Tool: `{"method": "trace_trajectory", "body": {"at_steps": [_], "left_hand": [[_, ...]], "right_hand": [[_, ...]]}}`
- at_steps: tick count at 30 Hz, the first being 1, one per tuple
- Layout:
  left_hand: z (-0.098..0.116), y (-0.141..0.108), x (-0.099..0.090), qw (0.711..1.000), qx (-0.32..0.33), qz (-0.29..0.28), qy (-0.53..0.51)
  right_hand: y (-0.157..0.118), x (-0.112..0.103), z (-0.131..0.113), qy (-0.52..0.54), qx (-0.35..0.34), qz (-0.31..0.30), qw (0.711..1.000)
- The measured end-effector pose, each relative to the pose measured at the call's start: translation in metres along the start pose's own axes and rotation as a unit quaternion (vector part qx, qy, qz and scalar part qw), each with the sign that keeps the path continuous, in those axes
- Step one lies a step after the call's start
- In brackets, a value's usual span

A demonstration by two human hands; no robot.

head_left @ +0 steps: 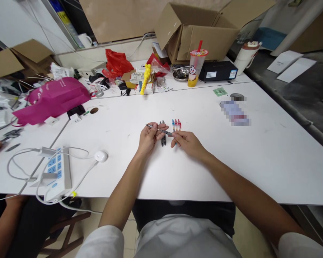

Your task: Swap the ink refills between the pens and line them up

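A slim grey pen [163,131] is held slantwise just above the worktop [204,175], pinched toward one end by the left hand [147,138] and at the other by the right hand [188,143]. Beneath it lie two dark pens [162,142], side by side; next to these, partly behind the right hand, are a blue pen [173,123] and two pink pens [179,124]. Well off to the left sits a white power strip [67,175]; toward the back stands a drink cup [197,64] with a red straw.

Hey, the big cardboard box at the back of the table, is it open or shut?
Open: the cardboard box has its flaps spread outward, and part of its inside shows.
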State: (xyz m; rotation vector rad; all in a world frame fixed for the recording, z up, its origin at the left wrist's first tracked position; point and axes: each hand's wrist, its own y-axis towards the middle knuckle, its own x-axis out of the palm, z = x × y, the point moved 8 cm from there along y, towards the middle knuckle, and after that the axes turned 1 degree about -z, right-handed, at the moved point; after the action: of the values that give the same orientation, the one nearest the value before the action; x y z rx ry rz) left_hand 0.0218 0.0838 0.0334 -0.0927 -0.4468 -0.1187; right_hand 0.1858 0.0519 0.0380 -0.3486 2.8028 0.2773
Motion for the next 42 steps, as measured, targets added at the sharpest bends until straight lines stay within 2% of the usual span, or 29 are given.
{"method": "trace_trajectory", "body": {"at_steps": [5,9,14,23,29,35,39,42], "left_hand": [[-0.004,-0.001,-0.001,0.999,0.016,0.032,0.012],[-0.005,-0.002,0.003,0.999,0.007,0.035,0.012],[-0.007,-0.003,0.006,0.999,-0.007,0.035,-0.001],[-0.014,-0.003,0.002,0.998,-0.019,0.057,0.014],[-0.013,-0.004,0.002,0.998,-0.022,0.059,0.03],[-0.014,-0.002,0.001,0.998,-0.015,0.055,0.039],[-0.015,-0.003,0.0,0.997,-0.019,0.061,0.049],[-0.014,-0.003,0.0,0.996,-0.024,0.064,0.055]], "right_hand": [[-0.003,-0.011,-0.009,-0.104,-0.08,0.065,0.989],[-0.001,-0.009,0.001,-0.032,-0.027,0.058,0.997],[-0.001,-0.017,-0.003,-0.025,-0.065,0.124,0.99],[0.002,-0.011,0.006,-0.024,-0.031,0.077,0.996],[0.002,-0.011,0.006,0.0,-0.024,0.077,0.997],[0.002,-0.011,0.004,-0.009,-0.027,0.081,0.996],[0.0,-0.016,0.002,-0.033,-0.032,0.112,0.993],[0.001,-0.016,0.003,-0.029,-0.016,0.1,0.994]]}}
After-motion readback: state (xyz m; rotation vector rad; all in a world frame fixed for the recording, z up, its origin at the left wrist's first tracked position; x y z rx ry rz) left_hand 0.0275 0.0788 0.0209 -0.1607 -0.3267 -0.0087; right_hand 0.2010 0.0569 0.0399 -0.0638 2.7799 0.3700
